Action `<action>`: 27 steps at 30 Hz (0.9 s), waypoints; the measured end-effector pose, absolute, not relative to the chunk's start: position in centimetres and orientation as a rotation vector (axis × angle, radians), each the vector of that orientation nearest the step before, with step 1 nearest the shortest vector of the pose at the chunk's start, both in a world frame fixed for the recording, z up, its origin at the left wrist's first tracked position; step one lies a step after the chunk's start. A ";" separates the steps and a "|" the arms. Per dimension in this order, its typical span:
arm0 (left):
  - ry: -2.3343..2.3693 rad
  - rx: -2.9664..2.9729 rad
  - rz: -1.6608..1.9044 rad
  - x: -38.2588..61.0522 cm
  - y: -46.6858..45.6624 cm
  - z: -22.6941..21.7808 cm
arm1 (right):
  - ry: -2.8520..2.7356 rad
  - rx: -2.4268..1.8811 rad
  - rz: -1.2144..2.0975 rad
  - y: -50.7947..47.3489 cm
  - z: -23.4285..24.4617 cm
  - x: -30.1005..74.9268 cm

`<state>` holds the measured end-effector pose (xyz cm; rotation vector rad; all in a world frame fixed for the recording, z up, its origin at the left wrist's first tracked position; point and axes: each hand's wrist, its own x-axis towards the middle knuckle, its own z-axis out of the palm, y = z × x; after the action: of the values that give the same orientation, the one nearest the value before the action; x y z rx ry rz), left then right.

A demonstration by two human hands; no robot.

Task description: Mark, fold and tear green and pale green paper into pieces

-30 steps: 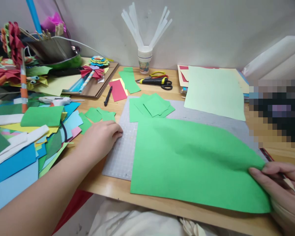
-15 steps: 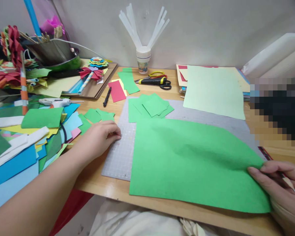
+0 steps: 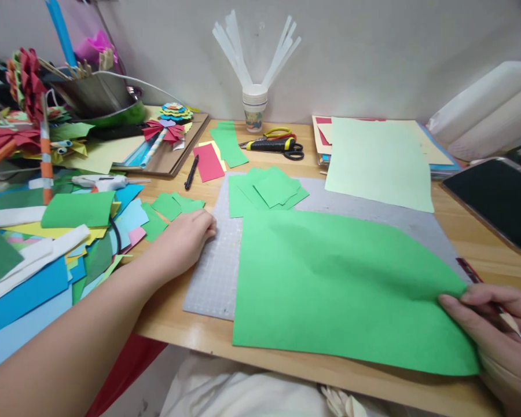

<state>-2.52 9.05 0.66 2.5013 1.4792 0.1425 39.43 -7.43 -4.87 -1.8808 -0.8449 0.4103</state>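
A large green sheet of paper [image 3: 338, 289] lies over the grey cutting mat [image 3: 212, 278], its right side slightly raised. My right hand [image 3: 503, 341] pinches the sheet's right edge between thumb and finger. The same hand also holds a pencil [image 3: 510, 320], its sharpened tip pointing down to the right. My left hand [image 3: 191, 238] rests at the mat's left edge with the fingers curled in, their tips mostly hidden; nothing shows in it. Beyond the sheet, several small green paper pieces [image 3: 275, 186] overlap on the mat. More green scraps [image 3: 167, 204] lie just past my left hand.
Scissors [image 3: 294, 152] and a black-and-yellow cutter [image 3: 267, 143] lie behind the mat. Stacked paper cups [image 3: 255, 110] hold white strips. A pale green sheet [image 3: 380, 162] tops a paper stack. A phone [image 3: 499, 200] lies right. Coloured scraps [image 3: 30, 295] and a glue gun [image 3: 99, 182] crowd the left.
My left hand has curled in further and its fingertips have turned out of sight. The view has shifted slightly. My right hand keeps its hold on the green sheet and the pencil.
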 end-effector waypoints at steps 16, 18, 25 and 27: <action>1.762 2.706 0.316 -3.1 6.0 1.7 | -0.896 -1.868 0.363 -7.5 -4.9 39.6; 1.690 2.737 0.197 -2.6 4.6 1.2 | -0.900 -1.865 0.365 -7.5 -4.9 39.7; 1.774 2.775 0.289 -2.3 2.8 0.2 | -0.820 -1.880 0.425 -7.3 -4.7 39.3; 1.780 2.808 0.292 -2.1 2.6 0.3 | -0.803 -1.839 0.409 -7.2 -4.6 39.2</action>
<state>-2.10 2.58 0.31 2.8085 1.7799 0.2925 39.18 -7.23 -4.57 -1.8394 -0.8026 0.4086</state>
